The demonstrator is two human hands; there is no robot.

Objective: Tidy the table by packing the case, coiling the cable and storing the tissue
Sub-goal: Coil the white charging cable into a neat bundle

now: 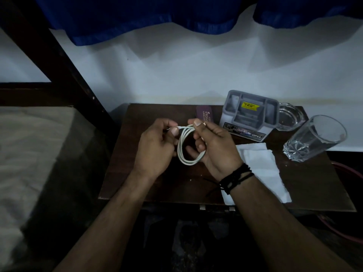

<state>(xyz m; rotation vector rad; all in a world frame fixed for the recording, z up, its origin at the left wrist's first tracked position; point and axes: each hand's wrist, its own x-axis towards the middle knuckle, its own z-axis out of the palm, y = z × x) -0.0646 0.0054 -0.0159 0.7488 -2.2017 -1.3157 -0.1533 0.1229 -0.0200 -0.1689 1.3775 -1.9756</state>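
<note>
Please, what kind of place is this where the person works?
Probably a bedroom or hostel room. A bed with a dark frame stands beside the small wooden table, a blue curtain hangs on the white wall, and a drinking glass and grey organiser sit on the table.

A clear drinking glass (314,138) and glass ashtray (290,117) stand near blue curtains (137,18).

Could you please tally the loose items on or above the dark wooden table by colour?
White: 2, the coiled white cable and the flat white tissue
Clear glass: 2, the ribbed tumbler and the glass dish
Grey: 1, the plastic organiser
Purple: 1, the slim case
Total: 6
</note>
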